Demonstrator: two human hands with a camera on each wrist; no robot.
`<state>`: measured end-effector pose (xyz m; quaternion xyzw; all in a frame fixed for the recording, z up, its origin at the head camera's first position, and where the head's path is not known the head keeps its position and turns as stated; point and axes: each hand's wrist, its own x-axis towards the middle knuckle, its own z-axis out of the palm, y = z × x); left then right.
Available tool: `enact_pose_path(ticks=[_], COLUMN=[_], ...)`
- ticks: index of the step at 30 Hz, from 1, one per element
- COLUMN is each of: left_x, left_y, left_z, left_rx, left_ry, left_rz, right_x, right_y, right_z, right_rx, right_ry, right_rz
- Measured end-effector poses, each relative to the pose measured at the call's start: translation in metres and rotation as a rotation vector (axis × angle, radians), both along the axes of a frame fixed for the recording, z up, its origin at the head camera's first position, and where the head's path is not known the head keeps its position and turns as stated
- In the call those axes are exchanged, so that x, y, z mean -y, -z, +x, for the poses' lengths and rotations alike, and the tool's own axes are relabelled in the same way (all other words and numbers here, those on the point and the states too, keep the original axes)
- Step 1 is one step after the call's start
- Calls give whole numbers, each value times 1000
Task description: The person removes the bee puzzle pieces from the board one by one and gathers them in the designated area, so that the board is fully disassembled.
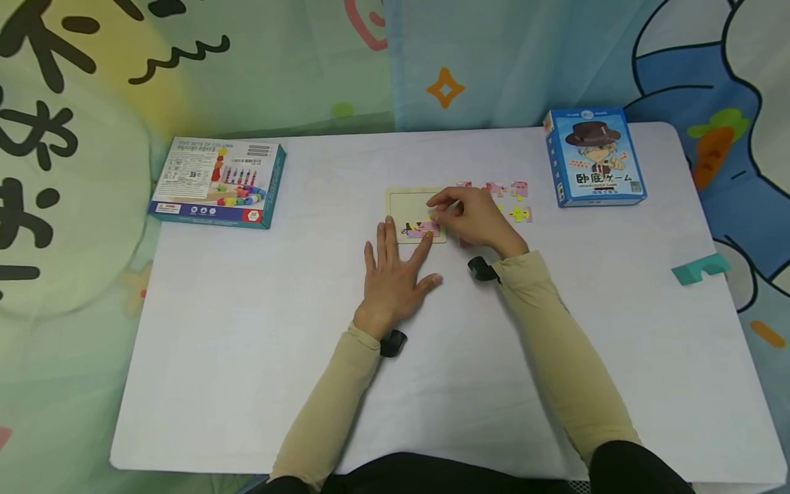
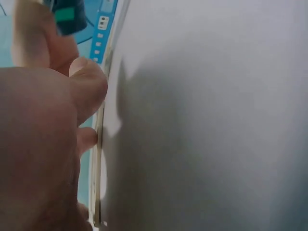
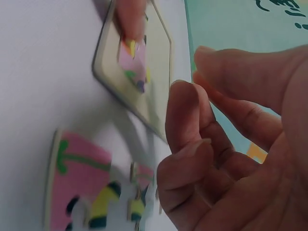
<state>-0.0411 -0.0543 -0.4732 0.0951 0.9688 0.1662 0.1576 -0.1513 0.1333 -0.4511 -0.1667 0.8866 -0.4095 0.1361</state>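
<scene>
A shallow cream puzzle board [image 1: 407, 202] lies on the white table. A few joined pink puzzle pieces [image 1: 415, 229] sit along its near edge. My left hand [image 1: 391, 285] has its fingers spread, with the index fingertip touching the pieces at the board's near right corner. Other left fingers reach the board's near left edge. Over the board's right side is my right hand [image 1: 475, 214], its fingers bent and thumb close to the index finger. No piece shows between them in the right wrist view, where loose pink pieces [image 3: 79, 166] lie beneath the hand.
More loose pieces [image 1: 520, 214] lie right of the board, some hidden by the right hand. A blue game box [image 1: 595, 161] stands at the back right, another box [image 1: 216, 182] at the back left. A green arched block [image 1: 701, 268] is at the right edge.
</scene>
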Motion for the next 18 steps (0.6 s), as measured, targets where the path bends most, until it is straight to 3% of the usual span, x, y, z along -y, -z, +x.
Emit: enact_pose_path(ticks=[6,18], left_x=[-1,-2], left_y=[3,4], left_z=[0,0], left_rx=[29,15], left_ry=[5,7], left_rz=[-6,-36], right_x=[12,30], right_y=[-2,-3], right_z=[-7,-20], right_rx=[56,108], right_ry=[-44,-200], right_rz=[24,64])
